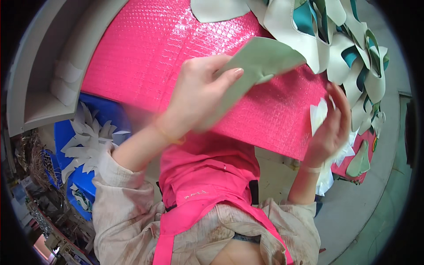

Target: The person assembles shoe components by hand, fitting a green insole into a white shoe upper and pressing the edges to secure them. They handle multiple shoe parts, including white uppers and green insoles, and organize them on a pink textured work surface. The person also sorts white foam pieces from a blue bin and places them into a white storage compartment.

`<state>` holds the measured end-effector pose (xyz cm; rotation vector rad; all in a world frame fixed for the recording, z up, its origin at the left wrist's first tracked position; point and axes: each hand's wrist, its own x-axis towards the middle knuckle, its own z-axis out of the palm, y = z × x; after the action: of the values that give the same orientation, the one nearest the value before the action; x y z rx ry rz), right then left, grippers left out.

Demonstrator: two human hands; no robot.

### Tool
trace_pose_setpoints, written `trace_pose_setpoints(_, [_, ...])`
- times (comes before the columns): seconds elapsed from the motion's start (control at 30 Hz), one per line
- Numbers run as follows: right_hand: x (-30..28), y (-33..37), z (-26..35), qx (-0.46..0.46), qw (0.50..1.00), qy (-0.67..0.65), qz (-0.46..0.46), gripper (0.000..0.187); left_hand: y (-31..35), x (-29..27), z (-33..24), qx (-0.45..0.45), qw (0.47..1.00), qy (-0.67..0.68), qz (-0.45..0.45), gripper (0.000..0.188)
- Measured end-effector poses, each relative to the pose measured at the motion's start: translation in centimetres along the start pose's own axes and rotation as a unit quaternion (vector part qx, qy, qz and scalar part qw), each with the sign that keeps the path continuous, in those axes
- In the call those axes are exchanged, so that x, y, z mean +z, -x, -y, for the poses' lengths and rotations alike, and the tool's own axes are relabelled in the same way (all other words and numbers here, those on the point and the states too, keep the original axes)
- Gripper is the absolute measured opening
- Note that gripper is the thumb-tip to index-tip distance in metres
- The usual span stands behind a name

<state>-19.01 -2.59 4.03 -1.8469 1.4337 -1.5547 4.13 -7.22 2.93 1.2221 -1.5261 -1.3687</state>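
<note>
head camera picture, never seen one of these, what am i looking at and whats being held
There is no machine here, just a person working bare-handed. The one picture comes from a wide fisheye camera on their head, looking down, so straight edges curve. The left hand holds a flat pale green piece over a shiny pink surface. The right hand is beside some thin white pieces; I can't tell whether it holds any. A heap of pale pieces, some with teal showing, lies at upper right. On the left is a blue container with more white pieces.
</note>
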Motion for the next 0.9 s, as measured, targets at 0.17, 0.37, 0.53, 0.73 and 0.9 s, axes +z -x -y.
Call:
trace_pose_setpoints(0.17, [6.2,1.2,2.5,0.075,0.985,-0.040,0.147,0.064,3.5,4.0,3.7,-0.062,0.861,0.498,-0.082,0.028])
trace_pose_setpoints(0.37, [8.9,3.8,2.7,0.161,0.941,-0.062,0.292,0.051,7.9,3.3,5.8,-0.041,0.808,0.555,-0.193,0.032])
trace_pose_setpoints(0.53, [9.0,3.2,3.4,0.041,0.919,-0.017,0.391,0.030,5.5,-4.7,4.4,-0.024,0.905,0.394,-0.160,0.030])
trace_pose_setpoints(0.73, [12.7,1.8,4.0,0.044,0.919,0.072,0.385,0.014,4.5,-2.8,4.1,0.028,0.880,0.366,-0.300,0.021])
trace_pose_setpoints(0.9, [13.1,3.2,4.1,-0.056,0.940,-0.009,0.336,0.021,3.1,-3.8,5.4,-0.014,0.901,0.355,-0.250,0.021])
